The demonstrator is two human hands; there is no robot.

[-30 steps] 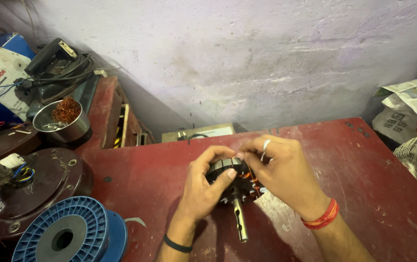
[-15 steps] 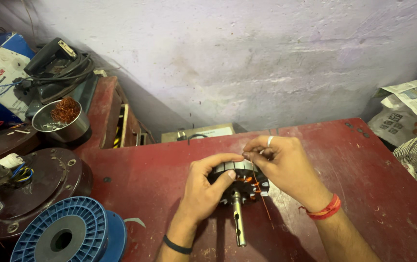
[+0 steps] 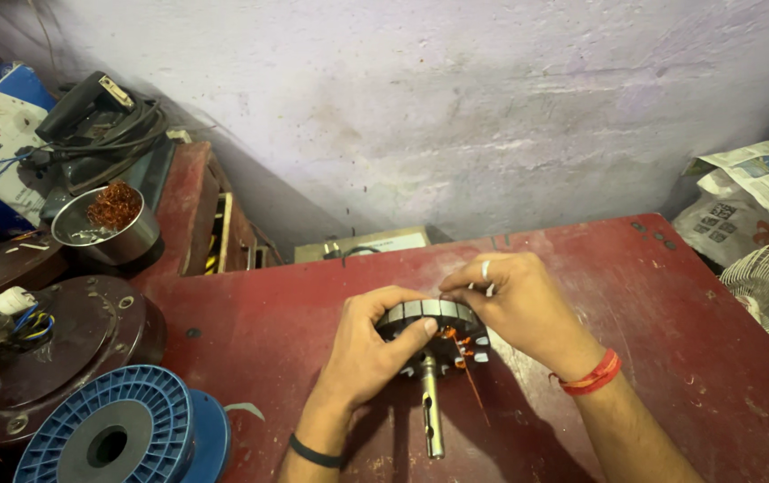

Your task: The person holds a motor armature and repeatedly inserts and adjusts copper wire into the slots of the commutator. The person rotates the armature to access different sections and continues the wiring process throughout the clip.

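On the red table, head view: left hand clamped round the motor stator, shaft toward the person, right hand pinching copper wire at its far rim; winding looks partly done, blue spool well left of it.

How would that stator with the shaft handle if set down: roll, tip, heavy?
The stator looks like stacked steel, so probably heavy for its size. Its round rim and long shaft suggest it could roll or tip. The thin copper wire looks easily snagged.
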